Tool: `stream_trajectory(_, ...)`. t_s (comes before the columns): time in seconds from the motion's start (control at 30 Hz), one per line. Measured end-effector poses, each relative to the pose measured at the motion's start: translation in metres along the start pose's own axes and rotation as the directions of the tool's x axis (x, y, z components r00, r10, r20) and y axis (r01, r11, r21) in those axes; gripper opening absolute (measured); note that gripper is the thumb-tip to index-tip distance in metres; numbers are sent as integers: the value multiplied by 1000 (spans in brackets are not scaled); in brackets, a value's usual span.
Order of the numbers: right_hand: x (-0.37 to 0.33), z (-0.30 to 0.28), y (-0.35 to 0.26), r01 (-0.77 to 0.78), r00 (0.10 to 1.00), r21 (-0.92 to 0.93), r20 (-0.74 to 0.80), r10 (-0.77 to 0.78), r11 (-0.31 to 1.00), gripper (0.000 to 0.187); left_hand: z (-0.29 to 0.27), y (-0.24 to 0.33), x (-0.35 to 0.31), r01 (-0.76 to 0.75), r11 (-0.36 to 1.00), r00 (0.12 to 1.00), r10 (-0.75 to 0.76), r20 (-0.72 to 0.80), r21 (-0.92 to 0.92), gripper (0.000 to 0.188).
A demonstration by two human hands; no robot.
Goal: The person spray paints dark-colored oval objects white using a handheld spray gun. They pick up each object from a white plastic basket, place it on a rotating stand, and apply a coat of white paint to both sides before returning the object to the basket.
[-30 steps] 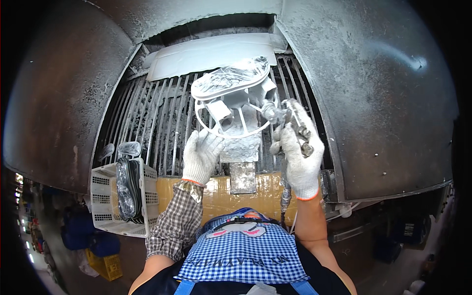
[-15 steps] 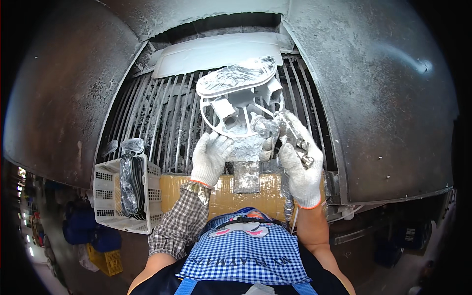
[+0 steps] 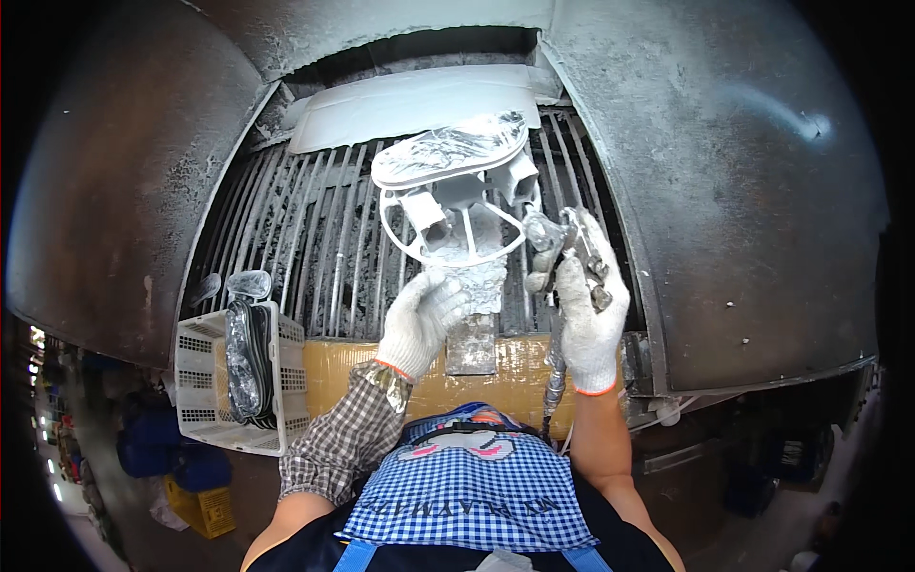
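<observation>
A white-coated part with a round ring frame and a foil-wrapped oval top stands on a foil-covered stand in front of a slatted grille. My left hand, in a white knit glove, touches the stand's base just under the ring. My right hand, also gloved, is closed around a paint-caked spray gun whose nozzle points at the ring's right side. A hose runs down from the gun.
A metal grille backs the booth, with curved grimy walls on both sides. A white plastic basket with dark wrapped parts sits at the lower left. A tan taped ledge runs along the front.
The part and stand have turned slightly and sit a bit higher in view. My right hand with the spray gun has shifted closer to the ring's right side.
</observation>
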State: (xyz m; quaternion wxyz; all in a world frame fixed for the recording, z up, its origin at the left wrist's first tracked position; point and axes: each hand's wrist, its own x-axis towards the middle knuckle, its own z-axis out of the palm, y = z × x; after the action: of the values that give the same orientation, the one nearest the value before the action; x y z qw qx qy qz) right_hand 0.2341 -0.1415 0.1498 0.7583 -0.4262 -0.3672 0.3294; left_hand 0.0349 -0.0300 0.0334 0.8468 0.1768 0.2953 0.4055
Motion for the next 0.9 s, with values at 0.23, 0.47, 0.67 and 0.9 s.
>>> stream_trajectory(0.23,-29,-46,9,-100,991,-61,-97,94,993,59,81,-7,-2,-80,997,976,80,201,-6,35)
stream_trajectory(0.47,-65,-82,28,-202,975,-165,-125,183,965,70,152,5,52,-188,972,981,192,19,-145,87)
stream_trajectory(0.67,-84,-79,25,-344,931,-207,-199,305,916,74,173,19,92,-222,914,971,175,-165,-340,92)
stream_trajectory(0.9,-95,-75,53,-437,897,-222,-180,404,871,73,146,7,111,-652,731,752,657,51,199,46)
